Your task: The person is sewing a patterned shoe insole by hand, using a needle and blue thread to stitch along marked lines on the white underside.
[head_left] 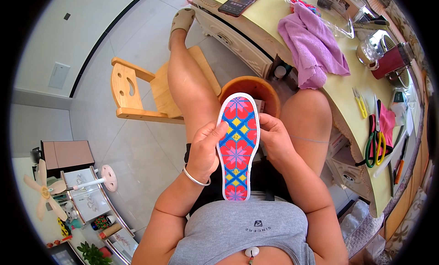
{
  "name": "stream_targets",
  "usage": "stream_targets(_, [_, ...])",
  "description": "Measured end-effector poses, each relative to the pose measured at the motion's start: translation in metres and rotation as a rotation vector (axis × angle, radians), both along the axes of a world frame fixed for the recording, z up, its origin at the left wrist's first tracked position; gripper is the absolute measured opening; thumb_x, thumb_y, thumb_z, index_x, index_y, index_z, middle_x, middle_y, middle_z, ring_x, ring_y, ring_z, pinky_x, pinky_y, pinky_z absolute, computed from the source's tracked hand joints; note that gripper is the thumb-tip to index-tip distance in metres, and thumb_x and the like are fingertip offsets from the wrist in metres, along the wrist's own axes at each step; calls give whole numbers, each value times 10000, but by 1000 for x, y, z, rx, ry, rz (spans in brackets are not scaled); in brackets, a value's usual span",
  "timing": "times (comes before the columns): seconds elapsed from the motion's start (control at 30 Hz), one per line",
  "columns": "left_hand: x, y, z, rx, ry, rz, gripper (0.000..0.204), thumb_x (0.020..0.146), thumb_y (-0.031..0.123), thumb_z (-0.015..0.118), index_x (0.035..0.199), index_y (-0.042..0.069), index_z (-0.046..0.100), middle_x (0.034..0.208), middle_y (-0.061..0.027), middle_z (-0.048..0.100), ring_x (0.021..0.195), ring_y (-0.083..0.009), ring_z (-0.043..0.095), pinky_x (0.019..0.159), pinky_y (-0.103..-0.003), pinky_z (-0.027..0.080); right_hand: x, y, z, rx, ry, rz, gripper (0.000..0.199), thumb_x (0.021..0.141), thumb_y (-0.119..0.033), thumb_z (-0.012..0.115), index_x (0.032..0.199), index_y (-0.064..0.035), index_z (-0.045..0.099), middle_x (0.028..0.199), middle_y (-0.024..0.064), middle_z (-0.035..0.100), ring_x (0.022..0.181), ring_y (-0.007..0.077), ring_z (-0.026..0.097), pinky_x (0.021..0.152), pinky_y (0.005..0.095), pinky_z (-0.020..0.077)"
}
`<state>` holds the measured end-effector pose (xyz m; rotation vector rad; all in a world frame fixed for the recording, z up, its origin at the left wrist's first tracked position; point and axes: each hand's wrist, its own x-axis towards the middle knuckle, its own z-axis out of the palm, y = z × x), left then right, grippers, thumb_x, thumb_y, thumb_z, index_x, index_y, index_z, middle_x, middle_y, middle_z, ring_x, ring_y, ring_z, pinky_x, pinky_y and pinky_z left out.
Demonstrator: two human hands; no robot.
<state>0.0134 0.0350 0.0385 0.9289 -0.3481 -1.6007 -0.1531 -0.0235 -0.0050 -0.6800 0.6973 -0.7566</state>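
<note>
An embroidered shoe insole stands lengthwise before my body, its patterned face toward me. Red and pink flower motifs, blue lattice bands and yellow diamonds cover it inside a white border. My left hand grips its left edge, thumb lying on the pattern and the other fingers behind. At the upper right edge, my right hand has thumb and fingers closed on the border; its fingertips are partly hidden. A thin pale line crosses my right leg near this hand; whether it is thread I cannot tell.
A wooden chair supports my left leg, and an orange-brown bucket stands between my legs. On the yellow tabletop to the right are a phone, purple cloth, yellow-handled snips, scissors and a glass cup.
</note>
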Motion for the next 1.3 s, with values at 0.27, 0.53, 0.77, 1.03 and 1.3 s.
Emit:
stream_targets(0.27, [-2, 1, -2, -54, -115, -20, 198, 893, 43, 615, 1066, -49, 586, 1012, -122, 676, 870, -148, 659, 791, -298, 549, -1, 0, 6, -54, 6, -1, 86, 893, -8, 584, 975, -2, 609, 900, 21, 642, 803, 80, 613, 722, 233, 516])
stream_targets(0.53, [-3, 2, 2, -44, -142, -13, 197, 878, 36, 633, 1050, -50, 593, 1003, -133, 679, 861, -151, 663, 783, -299, 554, -2, 0, 10, -112, 24, 4, 54, 902, 1, 570, 941, -8, 606, 878, 6, 632, 803, 72, 597, 725, 230, 509])
stream_targets(0.77, [-2, 2, 0, -24, -91, -16, 212, 871, 34, 635, 1058, -55, 592, 1020, -142, 676, 879, -166, 663, 802, -311, 550, -3, 1, 12, -141, 9, -12, 43, 889, 20, 576, 915, 2, 604, 890, -5, 595, 832, 69, 568, 727, 227, 498])
stream_targets(1.03, [8, -5, -16, -153, 467, -186, 253, 909, 128, 599, 1100, -38, 589, 1054, -132, 661, 932, -242, 645, 876, -353, 519, 2, 10, 50, -919, 431, -244, 115, 774, 69, 623, 864, -2, 622, 841, 92, 556, 775, 237, 559, 685, 303, 469])
stream_targets(1.3, [-3, -5, -61, -531, 858, -344, 308, 905, 387, 569, 735, 132, 564, 693, 5, 486, 590, -127, 420, 530, -239, 290, 21, 21, 80, -1405, 540, -426, 240, 605, -38, 640, 841, -79, 621, 879, 4, 610, 758, 209, 515, 727, 342, 390])
